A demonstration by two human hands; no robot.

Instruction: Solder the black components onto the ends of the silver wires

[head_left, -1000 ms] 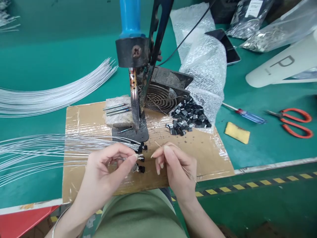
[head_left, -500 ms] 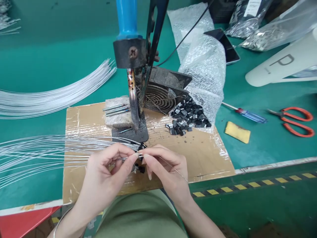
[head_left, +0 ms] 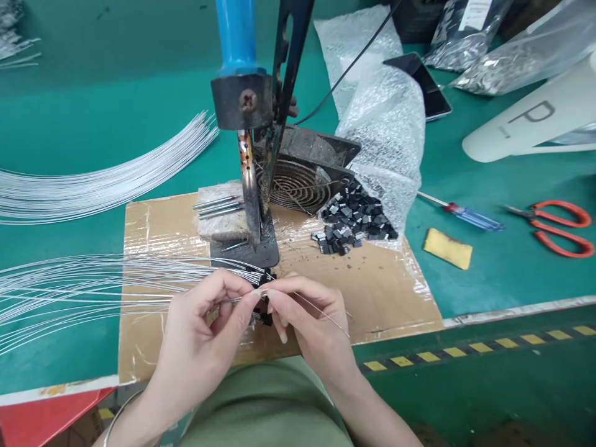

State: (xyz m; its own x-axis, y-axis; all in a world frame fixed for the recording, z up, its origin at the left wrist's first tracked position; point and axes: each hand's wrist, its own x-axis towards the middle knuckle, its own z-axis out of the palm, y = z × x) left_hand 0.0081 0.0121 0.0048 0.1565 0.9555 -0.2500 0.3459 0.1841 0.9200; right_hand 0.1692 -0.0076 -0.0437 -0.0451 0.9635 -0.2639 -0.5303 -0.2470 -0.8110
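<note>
My left hand (head_left: 205, 329) is closed in a pinch, with a thin grey-white wire (head_left: 230, 300) running under its fingers. My right hand (head_left: 316, 320) pinches right beside it, fingertips almost touching the left ones. A fine wire (head_left: 323, 314) trails from the right fingers across that hand. Whatever sits between the fingertips is mostly hidden. Just behind and below the hands are small black connectors (head_left: 265, 277) on the ends of white wires (head_left: 158, 267) reaching in from the left. A blue-handled soldering iron (head_left: 251, 205) hangs tip down on a stand above them.
Cardboard (head_left: 382, 285) covers the green bench. A pile of black connectors (head_left: 356, 217) lies by a dirty fan (head_left: 298, 183) and bubble wrap (head_left: 386, 124). Farther right are a screwdriver (head_left: 475, 217), yellow sponge (head_left: 447, 248) and orange-handled cutters (head_left: 561, 226). A wire bundle (head_left: 102, 186) lies left.
Both hands stay pinched together at nearly the same spot. The right hand's lower fingers have shifted slightly, and the view has moved a little.
</note>
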